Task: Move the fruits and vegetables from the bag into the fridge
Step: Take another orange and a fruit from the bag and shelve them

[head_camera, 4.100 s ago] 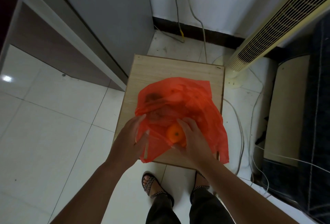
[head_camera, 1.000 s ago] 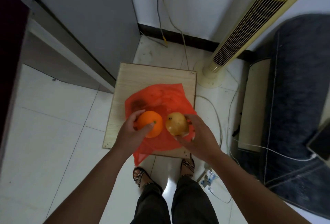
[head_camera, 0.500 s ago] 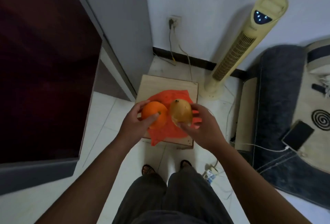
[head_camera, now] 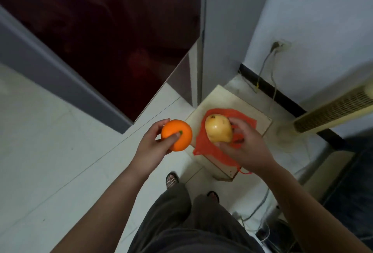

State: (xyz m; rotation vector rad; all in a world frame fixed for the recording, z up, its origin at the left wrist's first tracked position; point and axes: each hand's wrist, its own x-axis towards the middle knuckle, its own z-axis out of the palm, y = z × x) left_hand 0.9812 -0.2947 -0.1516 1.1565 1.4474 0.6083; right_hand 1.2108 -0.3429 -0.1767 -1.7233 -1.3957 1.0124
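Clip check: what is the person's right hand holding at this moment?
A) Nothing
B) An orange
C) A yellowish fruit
C: the right hand grips the yellowish fruit, while the orange is held in the left hand.

The bag (head_camera: 202,147) is spread on the tabletop (head_camera: 219,99), overhanging its near edge, with the mango (head_camera: 219,129) held above it in the right hand (head_camera: 247,149), the orange (head_camera: 177,134) held just left of it in the left hand (head_camera: 150,149), the fridge (head_camera: 101,41) to the left and the fan (head_camera: 333,109) to the right.
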